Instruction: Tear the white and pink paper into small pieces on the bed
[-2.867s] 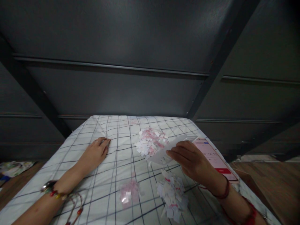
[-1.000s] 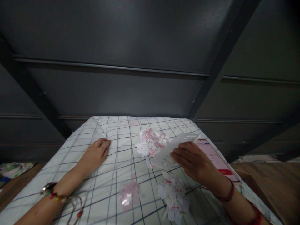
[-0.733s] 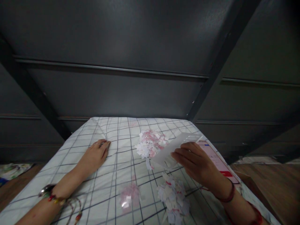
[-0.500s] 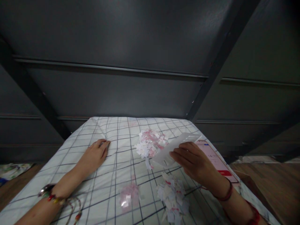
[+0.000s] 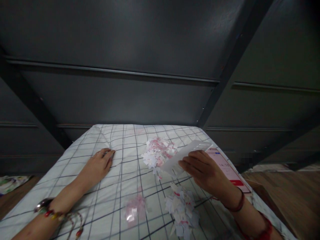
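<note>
My right hand [image 5: 203, 170] pinches a flat, translucent whitish plastic bag [image 5: 178, 163] between thumb and fingers. The bag is tilted over the table, its lower left end beside a pile of white and pink paper scraps [image 5: 158, 151]. Below that hand lies a second heap of mostly white scraps [image 5: 182, 210] with some red marks. My left hand [image 5: 101, 163] rests on the checked cloth at the left, fingers loosely extended, with nothing visible in it. Between the hands, nearer to me, lies a small clump of shiny pink clear pieces [image 5: 135, 209].
A white cloth with dark grid lines [image 5: 120, 186] covers the table. By its right edge lies a phone [image 5: 225, 170] with a lit pink screen, partly behind my right hand. Dark metal panels [image 5: 137, 100] stand against the far edge. Wooden floor [image 5: 287, 190] shows at the right.
The view has shifted slightly, so everything sits a little further left. Both hands keep nearly the same pose, and the plastic bag stays in my right hand.
</note>
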A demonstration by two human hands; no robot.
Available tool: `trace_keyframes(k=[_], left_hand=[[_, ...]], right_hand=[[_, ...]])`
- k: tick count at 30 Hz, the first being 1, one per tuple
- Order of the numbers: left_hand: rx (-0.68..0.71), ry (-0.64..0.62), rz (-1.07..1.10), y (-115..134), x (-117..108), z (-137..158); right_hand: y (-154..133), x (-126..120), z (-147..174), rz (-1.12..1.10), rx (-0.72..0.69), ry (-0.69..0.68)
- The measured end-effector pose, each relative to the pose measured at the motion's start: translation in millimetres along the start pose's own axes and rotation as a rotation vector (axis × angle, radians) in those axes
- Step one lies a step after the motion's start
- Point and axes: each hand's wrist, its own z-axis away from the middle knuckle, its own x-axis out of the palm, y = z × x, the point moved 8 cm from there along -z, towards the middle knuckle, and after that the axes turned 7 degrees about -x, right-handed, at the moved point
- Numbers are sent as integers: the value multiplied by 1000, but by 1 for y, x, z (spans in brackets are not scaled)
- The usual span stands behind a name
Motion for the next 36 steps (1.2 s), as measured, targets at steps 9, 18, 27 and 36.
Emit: trace_keyframes(k=[9, 18, 27, 36], left_hand=[[0, 26, 0, -1, 1, -1], [-8, 17, 7, -3, 2, 0], [-3, -1, -32, -1, 1, -1], [-5, -15, -26, 0, 1, 0]], right_hand=[[-5, -4, -6, -64, 6, 27], [1, -11, -1, -83, 49, 55], [0, -4, -1, -144, 22, 6], [1, -6, -1, -132, 18, 2]])
